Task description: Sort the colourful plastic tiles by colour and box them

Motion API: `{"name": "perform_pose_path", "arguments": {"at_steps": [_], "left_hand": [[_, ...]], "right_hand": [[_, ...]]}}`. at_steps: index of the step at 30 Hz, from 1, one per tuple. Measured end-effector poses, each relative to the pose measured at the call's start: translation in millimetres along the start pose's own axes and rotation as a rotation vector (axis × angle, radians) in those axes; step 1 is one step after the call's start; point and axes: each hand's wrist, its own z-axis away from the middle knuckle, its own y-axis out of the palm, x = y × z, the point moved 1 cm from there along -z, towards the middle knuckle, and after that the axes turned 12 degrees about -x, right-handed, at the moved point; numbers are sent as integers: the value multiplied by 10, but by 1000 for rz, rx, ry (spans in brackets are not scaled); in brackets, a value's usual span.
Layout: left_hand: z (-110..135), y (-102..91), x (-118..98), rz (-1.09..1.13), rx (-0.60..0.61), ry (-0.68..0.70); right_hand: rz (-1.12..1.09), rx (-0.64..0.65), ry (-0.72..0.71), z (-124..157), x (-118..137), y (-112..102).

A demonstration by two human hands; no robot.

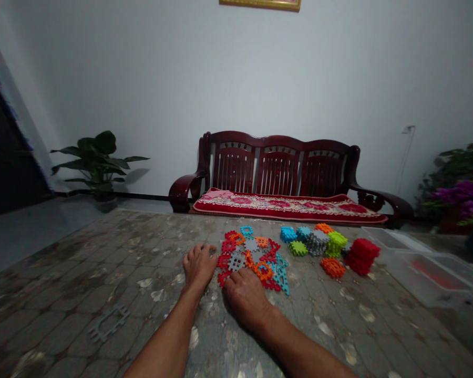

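My left hand [200,264] rests on the table at the left side of a loose heap of interlocking plastic building tiles [250,245]. Its fingers are bent and apart, with a small gap beside the thumb. At the heap's near edge is my right hand [245,292], palm down with fingers curled together; whatever lies under the fingertips is hidden. Close to them are a grey window tile [236,261], red tiles [223,261], an orange tile [263,270] and turquoise triangular tiles [280,273]. A blue square frame tile [246,230] lies at the far edge.
To the right stand stacks of tiles: red [362,255], green [336,243], grey [317,242], blue [288,234] and orange [333,267]. Clear plastic boxes [429,273] sit farther right. A grey frame piece [109,322] lies front left. Behind the table is a wooden bench [279,168].
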Motion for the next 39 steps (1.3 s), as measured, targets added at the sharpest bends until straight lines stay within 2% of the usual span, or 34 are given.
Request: {"name": "perform_pose_path", "arguments": {"at_steps": [6,13,26,32,36,39], "left_hand": [[-8,3,-1,-6,-7,-5],[0,-21,-5,-9,-8,6],[-2,5,3,-17,-8,-5],[-8,-9,-9,-27,15,-14],[-9,-30,-20,-38,14,-17],[-10,-43,-29,-44,20,-15]], "right_hand": [[-28,-29,75,49,-21,-10],[-103,-2,180,82,-35,-183],[-18,104,75,-3,2,-113],[-56,96,85,54,-13,-120],[-118,48,146,48,6,-178],[-97,67,178,-3,30,-174]]}}
